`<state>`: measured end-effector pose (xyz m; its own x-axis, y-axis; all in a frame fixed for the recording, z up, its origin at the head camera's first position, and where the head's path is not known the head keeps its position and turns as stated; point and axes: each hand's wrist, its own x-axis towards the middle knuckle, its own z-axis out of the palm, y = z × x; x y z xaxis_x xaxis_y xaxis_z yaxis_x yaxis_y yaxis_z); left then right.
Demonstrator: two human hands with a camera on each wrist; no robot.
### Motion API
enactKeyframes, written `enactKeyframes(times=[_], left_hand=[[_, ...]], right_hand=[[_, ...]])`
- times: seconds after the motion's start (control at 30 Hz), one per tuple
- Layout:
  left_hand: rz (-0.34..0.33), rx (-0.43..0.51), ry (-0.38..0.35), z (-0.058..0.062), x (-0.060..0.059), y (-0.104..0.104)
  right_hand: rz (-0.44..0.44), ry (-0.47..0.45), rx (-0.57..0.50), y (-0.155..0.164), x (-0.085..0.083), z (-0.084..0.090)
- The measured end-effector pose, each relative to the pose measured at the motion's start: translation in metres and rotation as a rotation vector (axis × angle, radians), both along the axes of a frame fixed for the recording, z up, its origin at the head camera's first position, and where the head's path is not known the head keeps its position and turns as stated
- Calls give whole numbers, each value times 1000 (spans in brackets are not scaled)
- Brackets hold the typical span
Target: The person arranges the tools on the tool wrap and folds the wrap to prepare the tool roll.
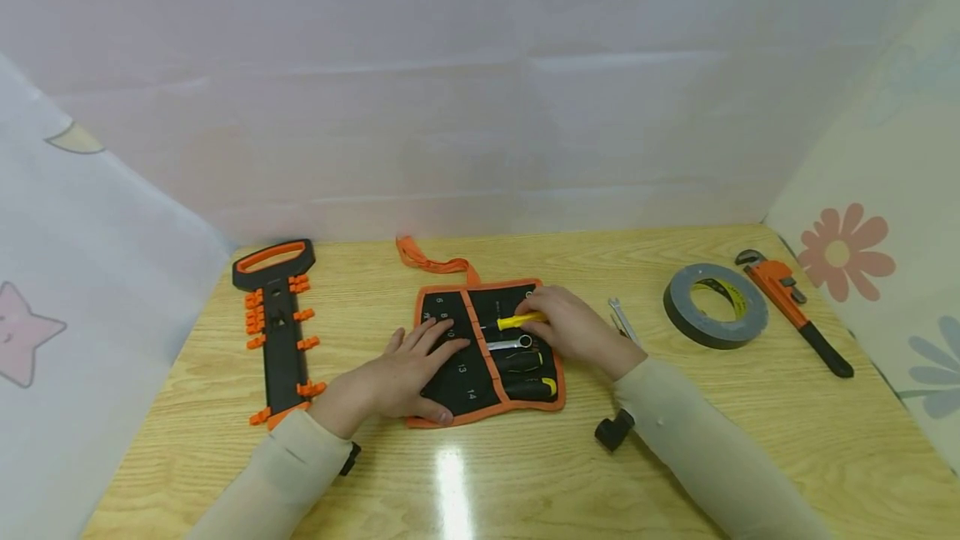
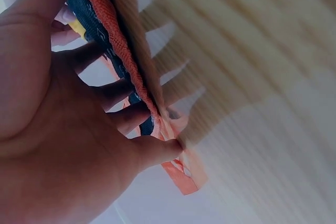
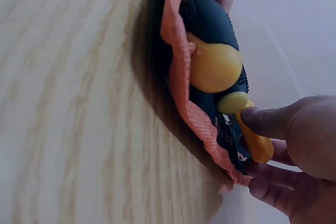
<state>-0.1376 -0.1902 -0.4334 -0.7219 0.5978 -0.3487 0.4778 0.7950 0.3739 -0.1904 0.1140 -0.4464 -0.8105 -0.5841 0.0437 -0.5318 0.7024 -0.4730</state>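
A black tool pouch (image 1: 480, 407) with orange edging lies unfolded on the table, numbers printed on its left half. My left hand (image 1: 412, 369) rests on that half with fingers spread. With thumb and fingers, my right hand (image 1: 573, 327) pinches the yellow handle of a screwdriver (image 1: 517, 321), whose thin shaft points left toward the orange seam. In the right wrist view the thumb presses on this yellow handle (image 3: 257, 140). Below it in the pouch sit a combination wrench (image 1: 510, 344), a dark-handled tool (image 1: 523, 362) and a black tool with a yellow end (image 1: 551, 387).
Left of the pouch lies a black handled rack (image 1: 281, 348) with orange clips. To the right are a small wrench (image 1: 621, 317), partly behind my right arm, a roll of grey tape (image 1: 682, 311) and an orange pipe wrench (image 1: 783, 294). An orange strap (image 1: 431, 263) trails behind the pouch.
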Motion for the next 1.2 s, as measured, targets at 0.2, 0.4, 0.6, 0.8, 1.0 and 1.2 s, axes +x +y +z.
enactKeyframes(times=[0.2,0.4,0.6,0.8,1.0,1.2], left_hand=[[-5,9,3,-1,0,-1],[-7,13,3,-2,-1,-1],[-6,22,-5,0,-1,0],[-6,25,-9,0,0,0],[-8,28,-6,0,0,0],[-6,25,-10,1,0,0]], right_hand=[[30,10,23,-4,-2,-3],[22,-31,14,-6,-4,-4],[6,-65,-18,-7,-7,-5],[82,-4,7,-10,-9,-7],[108,17,28,-17,-11,-8],[113,58,17,-22,-11,-9]])
